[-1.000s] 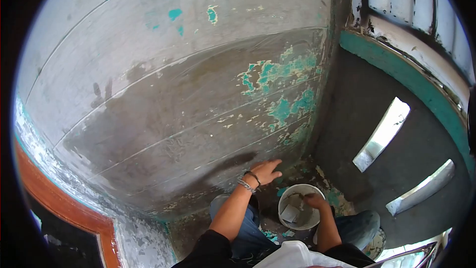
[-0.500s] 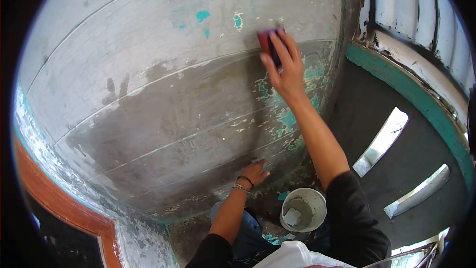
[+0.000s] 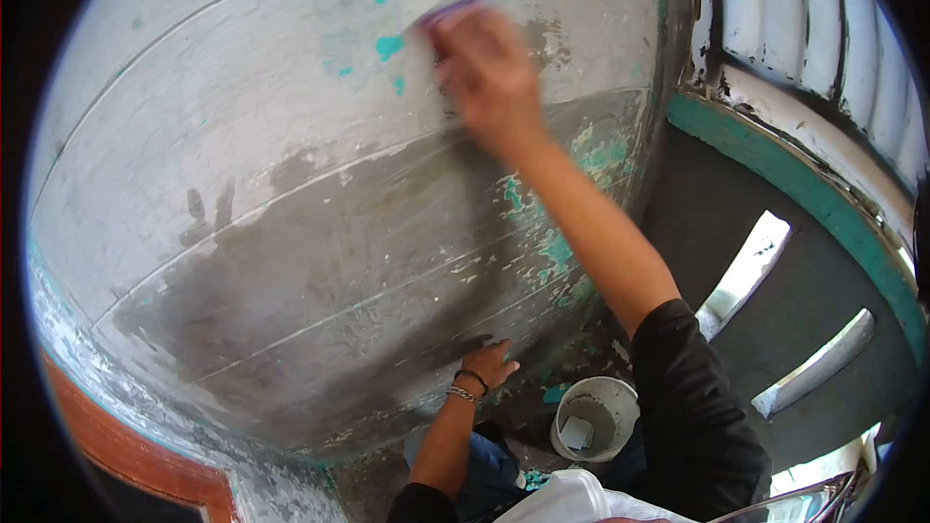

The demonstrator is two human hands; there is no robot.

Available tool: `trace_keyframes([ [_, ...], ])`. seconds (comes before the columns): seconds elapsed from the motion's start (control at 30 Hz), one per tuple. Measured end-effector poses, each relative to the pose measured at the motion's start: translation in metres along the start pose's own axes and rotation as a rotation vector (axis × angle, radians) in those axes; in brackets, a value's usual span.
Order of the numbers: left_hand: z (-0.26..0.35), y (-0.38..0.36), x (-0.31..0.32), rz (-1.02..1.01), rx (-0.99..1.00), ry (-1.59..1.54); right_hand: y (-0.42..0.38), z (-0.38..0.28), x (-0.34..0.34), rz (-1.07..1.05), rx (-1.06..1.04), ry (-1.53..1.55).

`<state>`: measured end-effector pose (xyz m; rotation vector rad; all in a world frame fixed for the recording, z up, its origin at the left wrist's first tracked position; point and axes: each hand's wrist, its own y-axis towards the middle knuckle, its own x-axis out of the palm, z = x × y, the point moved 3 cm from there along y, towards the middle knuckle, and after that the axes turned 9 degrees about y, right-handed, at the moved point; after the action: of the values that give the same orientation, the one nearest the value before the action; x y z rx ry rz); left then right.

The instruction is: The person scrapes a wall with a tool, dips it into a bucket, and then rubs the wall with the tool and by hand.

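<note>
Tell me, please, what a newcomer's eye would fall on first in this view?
Probably the blurred right hand, raised high and pressing a dark pad against the grey plank wall with its flaking teal paint. Lower down, the left hand rests flat on the wall's damp part, beside a white bucket on the floor.

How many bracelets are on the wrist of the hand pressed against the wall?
2. Both sit on the left hand's wrist, low against the wall: a dark band nearer the hand, and a silver chain bracelet just behind it. The sleeve may hide others further up.
</note>
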<state>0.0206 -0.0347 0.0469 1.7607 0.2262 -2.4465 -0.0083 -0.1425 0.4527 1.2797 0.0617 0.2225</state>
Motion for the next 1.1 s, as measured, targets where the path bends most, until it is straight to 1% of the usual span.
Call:
trace_keyframes([
  [0.03, 0.002, 0.000, -0.006, 0.003, 0.006, 0.003, -0.007, -0.010, -0.004, 0.002, -0.005, -0.006],
  [0.1, 0.005, -0.007, -0.011, -0.024, 0.011, -0.034, -0.022, -0.031, -0.003, -0.232, -0.202, 0.032],
  [0.13, 0.004, -0.007, -0.011, -0.020, 0.011, -0.034, -0.017, -0.018, -0.006, -0.232, -0.205, 0.033],
  [0.17, 0.004, -0.007, -0.009, -0.024, 0.000, -0.008, -0.005, 0.008, -0.016, -0.121, -0.130, -0.025],
  [0.2, 0.006, -0.011, -0.008, -0.039, -0.014, 0.016, 0.002, 0.018, -0.022, -0.013, -0.043, -0.084],
  [0.23, 0.006, -0.016, -0.007, -0.051, -0.019, 0.012, -0.005, 0.016, -0.020, -0.017, -0.029, -0.083],
  [0.33, 0.013, -0.014, -0.012, -0.048, 0.061, -0.018, -0.010, 0.000, -0.013, -0.017, 0.041, -0.079],
  [0.37, 0.011, -0.014, -0.009, -0.043, 0.061, -0.036, -0.028, -0.016, -0.012, -0.144, -0.012, -0.045],
  [0.4, 0.012, -0.012, -0.006, -0.039, 0.060, -0.058, -0.030, -0.014, -0.016, -0.145, -0.032, -0.049],
  [0.47, 0.013, -0.009, -0.001, -0.028, 0.075, -0.074, -0.035, -0.012, -0.023, -0.354, -0.180, 0.036],
  [0.5, 0.012, -0.007, 0.000, -0.024, 0.079, -0.090, -0.018, 0.009, -0.026, -0.233, -0.165, -0.068],
  [0.53, 0.013, -0.008, -0.002, -0.020, 0.077, -0.093, 0.006, 0.040, -0.031, -0.096, -0.049, -0.101],
  [0.57, 0.015, -0.011, -0.002, -0.064, 0.055, -0.088, 0.028, 0.067, -0.040, 0.039, 0.072, -0.136],
  [0.6, 0.015, -0.011, -0.004, -0.102, 0.035, -0.075, 0.042, 0.083, -0.049, 0.175, 0.241, -0.158],
  [0.67, 0.009, -0.007, 0.002, -0.102, 0.034, -0.084, 0.041, 0.090, -0.036, 0.266, 0.206, -0.314],
  [0.7, 0.008, -0.002, 0.009, -0.108, 0.038, -0.104, 0.036, 0.076, -0.032, 0.265, 0.196, -0.320],
  [0.77, 0.004, 0.005, 0.018, -0.097, 0.053, -0.069, 0.016, 0.032, -0.021, 0.014, 0.025, -0.169],
  [0.8, 0.005, 0.008, 0.021, -0.092, 0.055, -0.037, 0.014, 0.026, -0.024, 0.011, 0.017, -0.176],
  [0.87, 0.003, 0.010, 0.028, -0.075, 0.075, -0.005, 0.011, 0.017, -0.024, -0.187, -0.084, -0.086],
  [0.9, 0.002, 0.010, 0.029, -0.059, 0.084, 0.022, 0.022, 0.036, -0.031, -0.141, -0.065, -0.064],
  [0.97, 0.004, 0.004, 0.022, -0.073, 0.064, -0.009, 0.038, 0.091, -0.054, 0.037, 0.145, -0.171],
  [1.0, 0.004, 0.000, 0.018, -0.084, 0.042, -0.032, 0.031, 0.114, -0.071, 0.158, 0.268, -0.215],
  [1.03, 0.003, -0.001, 0.016, -0.080, 0.042, -0.029, 0.017, 0.128, -0.086, 0.204, 0.351, -0.284],
  [1.1, 0.001, 0.000, 0.014, -0.125, 0.047, -0.025, -0.029, 0.130, -0.093, 0.214, 0.403, -0.391],
])
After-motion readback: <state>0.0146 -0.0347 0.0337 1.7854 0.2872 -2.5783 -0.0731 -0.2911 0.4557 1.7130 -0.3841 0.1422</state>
